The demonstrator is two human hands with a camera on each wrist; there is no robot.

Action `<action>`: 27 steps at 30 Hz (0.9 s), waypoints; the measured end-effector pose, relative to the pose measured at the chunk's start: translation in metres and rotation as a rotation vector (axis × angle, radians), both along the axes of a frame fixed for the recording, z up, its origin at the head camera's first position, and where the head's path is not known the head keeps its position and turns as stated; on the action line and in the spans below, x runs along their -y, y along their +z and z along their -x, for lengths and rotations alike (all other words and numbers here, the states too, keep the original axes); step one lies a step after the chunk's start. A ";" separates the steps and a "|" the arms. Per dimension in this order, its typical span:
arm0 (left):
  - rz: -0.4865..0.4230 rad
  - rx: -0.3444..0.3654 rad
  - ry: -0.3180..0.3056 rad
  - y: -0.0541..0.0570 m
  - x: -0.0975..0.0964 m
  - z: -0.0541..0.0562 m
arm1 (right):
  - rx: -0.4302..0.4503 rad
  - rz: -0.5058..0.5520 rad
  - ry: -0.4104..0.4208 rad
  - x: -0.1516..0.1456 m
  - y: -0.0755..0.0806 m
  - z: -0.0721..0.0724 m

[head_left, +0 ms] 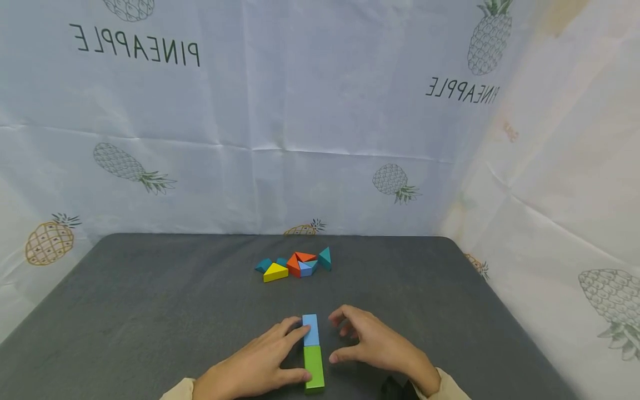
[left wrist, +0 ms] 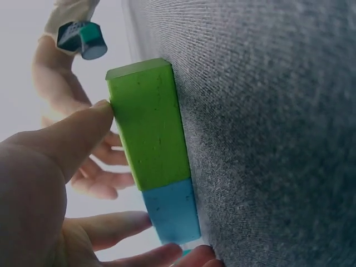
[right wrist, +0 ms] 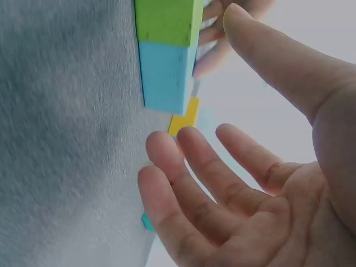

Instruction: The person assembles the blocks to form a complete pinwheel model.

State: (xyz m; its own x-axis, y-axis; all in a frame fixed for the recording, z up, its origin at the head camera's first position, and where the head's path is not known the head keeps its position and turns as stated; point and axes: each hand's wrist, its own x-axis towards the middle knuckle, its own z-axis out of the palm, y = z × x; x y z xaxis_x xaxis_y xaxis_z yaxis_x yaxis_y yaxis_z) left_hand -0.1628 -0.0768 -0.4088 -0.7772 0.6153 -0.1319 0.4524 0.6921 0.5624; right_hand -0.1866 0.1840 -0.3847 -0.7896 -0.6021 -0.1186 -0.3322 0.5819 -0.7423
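Observation:
A green block (head_left: 314, 368) and a light blue block (head_left: 310, 330) lie end to end on the dark table, forming one straight row. My left hand (head_left: 260, 355) rests along the row's left side. Its thumb (left wrist: 92, 125) touches the green block, and its index finger touches the blue one without curling round it. On the other side, my right hand (head_left: 377, 341) hovers with fingers spread and loosely bent, apart from both blocks. Nothing lies between its thumb and fingers (right wrist: 211, 167) in the right wrist view.
Farther back on the table (head_left: 175, 300) sits a cluster of small blocks: a yellow triangle (head_left: 276, 272), red triangles (head_left: 293, 265), a blue piece (head_left: 305, 270) and several teal ones (head_left: 325, 259). Behind the table hangs a pineapple-print cloth (head_left: 320, 111).

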 end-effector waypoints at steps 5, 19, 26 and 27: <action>-0.003 0.003 0.010 -0.001 0.000 -0.001 | -0.049 0.013 -0.029 0.002 0.002 0.008; -0.004 -0.014 0.002 -0.002 0.000 -0.001 | -0.140 0.047 -0.032 0.006 -0.006 0.033; -0.008 0.017 0.004 -0.003 0.000 0.001 | -0.207 0.059 -0.018 0.009 -0.011 0.049; -0.009 0.017 0.005 -0.003 0.000 0.001 | -0.213 0.064 -0.020 0.009 -0.011 0.052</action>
State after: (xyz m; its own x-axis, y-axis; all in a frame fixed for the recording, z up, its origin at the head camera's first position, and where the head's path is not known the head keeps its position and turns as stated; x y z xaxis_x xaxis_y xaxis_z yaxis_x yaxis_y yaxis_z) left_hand -0.1638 -0.0765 -0.4119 -0.7780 0.6127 -0.1394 0.4394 0.6891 0.5762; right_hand -0.2386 0.1746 -0.3957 -0.8047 -0.5867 0.0907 -0.4745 0.5438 -0.6923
